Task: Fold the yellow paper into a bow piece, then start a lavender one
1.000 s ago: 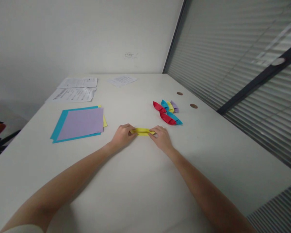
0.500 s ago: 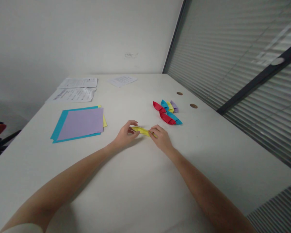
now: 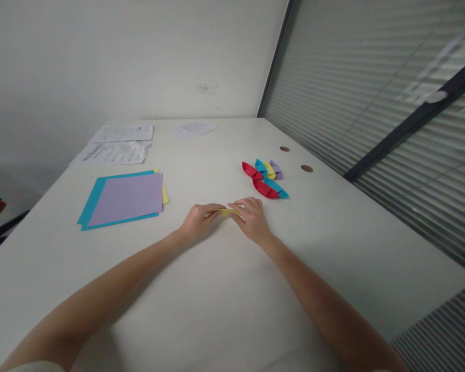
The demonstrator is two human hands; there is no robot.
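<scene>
A narrow folded piece of yellow paper (image 3: 226,212) is held between my two hands, just above the white table. My left hand (image 3: 200,221) pinches its left end, with the thumb in front and the fingers behind. At the other end, my right hand (image 3: 251,219) grips it between thumb and fingers. Most of the paper is covered by my fingers, so its exact shape is hidden. Beyond my right hand lie several folded paper pieces, among them a red one (image 3: 265,188), a blue one (image 3: 276,188), a yellow one (image 3: 270,171) and a purple one (image 3: 276,169).
Left of my hands rests a stack of paper sheets, a purple sheet (image 3: 127,199) on top, with blue (image 3: 92,199) and yellow (image 3: 165,195) edges showing. Printed papers (image 3: 114,152) lie at the back left of the table (image 3: 232,289). A blind-covered window (image 3: 372,88) borders the right side.
Both hands have closed in on the yellow paper, which now shows as a thinner strip. The left fingers came down onto it, and the right fingers moved left along it.
</scene>
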